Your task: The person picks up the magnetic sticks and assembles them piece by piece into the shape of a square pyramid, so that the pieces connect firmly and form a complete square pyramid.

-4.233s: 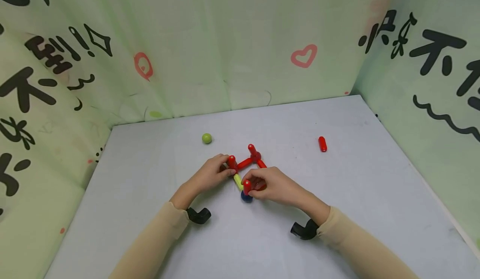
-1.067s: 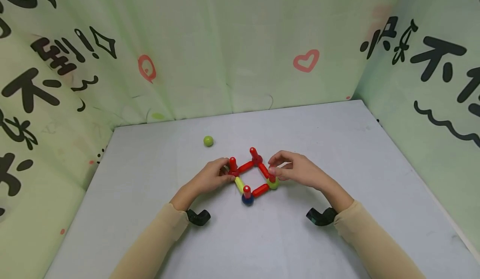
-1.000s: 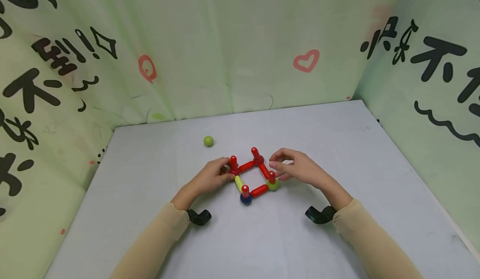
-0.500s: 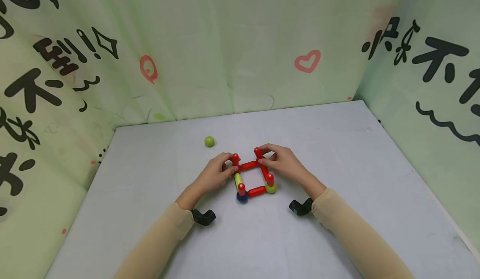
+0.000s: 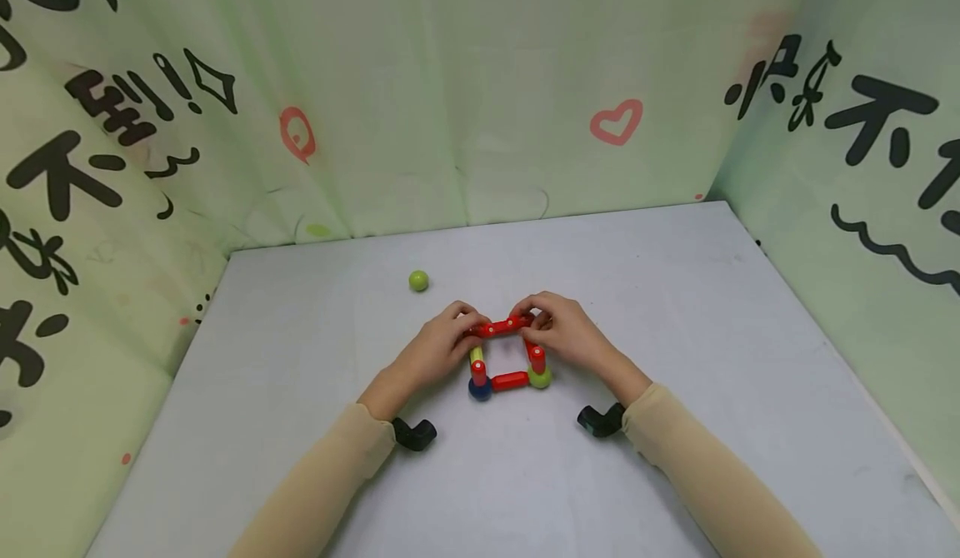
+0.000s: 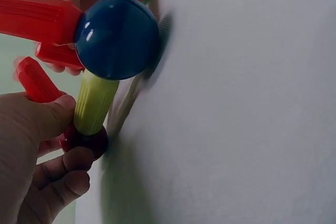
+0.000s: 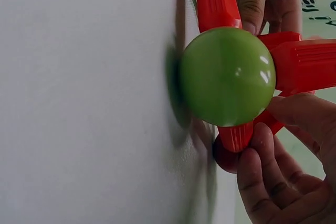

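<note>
A square of magnetic sticks and balls sits on the table. Its near corners are a blue ball (image 6: 118,38) and a green ball (image 7: 228,77), each with a red stick standing up. The left side is a yellow stick (image 6: 97,103); the other sides are red. At the far left corner, above a dark red ball (image 6: 84,142), my left hand (image 5: 442,333) pinches a leaning red stick (image 6: 37,80). My right hand (image 5: 566,333) pinches another leaning red stick (image 7: 270,123) at the far right corner. Its fingertips partly hide the dark red ball (image 7: 226,157) there.
A loose green ball (image 5: 418,281) lies on the white table (image 5: 300,358), beyond the square and left of it. A printed pale green curtain (image 5: 450,108) rises behind the table and along both sides.
A loose red stick at the right was added upright on the green ball. My right hand then went to the far right corner. Both far red sticks, upright half a second ago, now tilt inward.
</note>
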Demonstrator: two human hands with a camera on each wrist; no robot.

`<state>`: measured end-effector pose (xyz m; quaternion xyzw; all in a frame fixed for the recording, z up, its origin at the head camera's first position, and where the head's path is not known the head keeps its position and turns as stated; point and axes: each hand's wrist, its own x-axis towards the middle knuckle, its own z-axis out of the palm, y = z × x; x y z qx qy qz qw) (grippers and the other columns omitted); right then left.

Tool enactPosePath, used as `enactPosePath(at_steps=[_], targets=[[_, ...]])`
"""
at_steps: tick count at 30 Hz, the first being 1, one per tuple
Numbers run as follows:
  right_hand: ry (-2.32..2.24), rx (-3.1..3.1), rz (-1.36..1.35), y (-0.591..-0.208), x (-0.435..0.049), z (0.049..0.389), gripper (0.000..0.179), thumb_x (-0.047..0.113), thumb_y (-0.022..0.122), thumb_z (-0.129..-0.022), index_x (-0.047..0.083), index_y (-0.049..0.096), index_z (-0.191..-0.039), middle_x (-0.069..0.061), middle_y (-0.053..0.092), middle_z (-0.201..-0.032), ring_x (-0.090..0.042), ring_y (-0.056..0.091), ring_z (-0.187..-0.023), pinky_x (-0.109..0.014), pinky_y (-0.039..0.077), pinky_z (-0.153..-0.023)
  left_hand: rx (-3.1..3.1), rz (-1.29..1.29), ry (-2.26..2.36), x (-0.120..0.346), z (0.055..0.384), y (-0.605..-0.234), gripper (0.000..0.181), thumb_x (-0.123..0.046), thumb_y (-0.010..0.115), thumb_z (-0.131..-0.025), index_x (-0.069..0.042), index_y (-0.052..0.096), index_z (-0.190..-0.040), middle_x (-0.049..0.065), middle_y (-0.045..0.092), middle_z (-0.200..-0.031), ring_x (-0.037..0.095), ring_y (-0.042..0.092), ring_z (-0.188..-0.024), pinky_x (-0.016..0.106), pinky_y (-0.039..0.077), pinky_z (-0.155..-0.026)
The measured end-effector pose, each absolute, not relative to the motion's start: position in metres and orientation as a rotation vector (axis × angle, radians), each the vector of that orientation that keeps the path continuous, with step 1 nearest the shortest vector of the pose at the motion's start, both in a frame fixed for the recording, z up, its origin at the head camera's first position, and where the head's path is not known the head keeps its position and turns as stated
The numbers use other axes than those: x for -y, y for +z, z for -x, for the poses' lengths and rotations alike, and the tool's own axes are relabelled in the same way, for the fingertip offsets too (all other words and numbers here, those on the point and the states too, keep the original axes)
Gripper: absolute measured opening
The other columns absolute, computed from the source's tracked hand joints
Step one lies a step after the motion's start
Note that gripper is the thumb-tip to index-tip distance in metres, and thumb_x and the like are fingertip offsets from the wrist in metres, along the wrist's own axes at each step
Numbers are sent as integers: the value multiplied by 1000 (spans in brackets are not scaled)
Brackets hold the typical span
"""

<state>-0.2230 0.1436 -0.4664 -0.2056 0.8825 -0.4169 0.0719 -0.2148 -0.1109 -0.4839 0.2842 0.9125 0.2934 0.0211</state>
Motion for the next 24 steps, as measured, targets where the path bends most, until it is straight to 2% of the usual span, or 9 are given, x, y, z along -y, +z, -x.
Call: enactPosePath(at_steps=[6, 9, 12, 14, 17, 19, 24], targets=[[-1223, -2675, 655, -467, -141, 221, 20, 7, 75, -93, 14, 73, -112, -7, 66, -114, -16, 62, -86, -31, 52, -78, -2882, -877, 807, 108, 211, -480, 25, -18, 68, -101, -20, 70, -126, 4, 59, -123, 17, 67, -93, 32, 57, -85], [-1227, -2667, 657, -468, -141, 221, 24, 8, 75, -93, 13, 72, -116, -7, 66, -117, -16, 63, -87, -29, 53, -78, -2883, -859, 790, 107, 210, -478, 30, -19, 68, -101, -21, 68, -131, 4, 58, -125, 16, 66, -90, 32, 57, -83], [-1268, -2628, 629, -466, -146, 219, 30, 12, 74, -95, 11, 68, -124, -8, 66, -121, -17, 67, -91, -30, 54, -80, -2853, -797, 894, 110, 208, -477, 39, -18, 71, -99, -18, 63, -138, 5, 59, -128, 15, 63, -90, 30, 56, -83], [-1292, -2600, 607, -465, -153, 218, 32, 14, 74, -95, 11, 65, -126, -8, 65, -116, -19, 67, -93, -31, 55, -81, -2821, -733, 1003, 115, 204, -477, 42, -14, 73, -97, -14, 60, -138, 6, 59, -127, 14, 60, -89, 28, 55, -80], [-1297, -2521, 608, -466, -169, 217, 25, 18, 74, -96, 11, 66, -119, -5, 62, -104, -19, 63, -92, -29, 53, -79, -2660, -715, 1158, 129, 198, -473, 34, -10, 74, -96, -10, 61, -127, 6, 62, -119, 14, 58, -84, 26, 52, -74], [-1283, -2424, 658, -468, -180, 216, 21, 16, 72, -97, 11, 66, -116, -3, 61, -98, -19, 60, -92, -27, 52, -78, -2500, -738, 1226, 138, 193, -468, 29, -8, 74, -94, -11, 61, -120, 4, 64, -108, 14, 60, -83, 26, 52, -73], [-1240, -2129, 774, -471, -193, 216, 26, 7, 67, -95, 6, 64, -120, -4, 62, -100, -18, 59, -93, -24, 52, -80, -2214, -787, 1301, 140, 185, -464, 28, -11, 77, -92, -13, 63, -116, 2, 67, -86, 16, 64, -79, 27, 53, -70]])
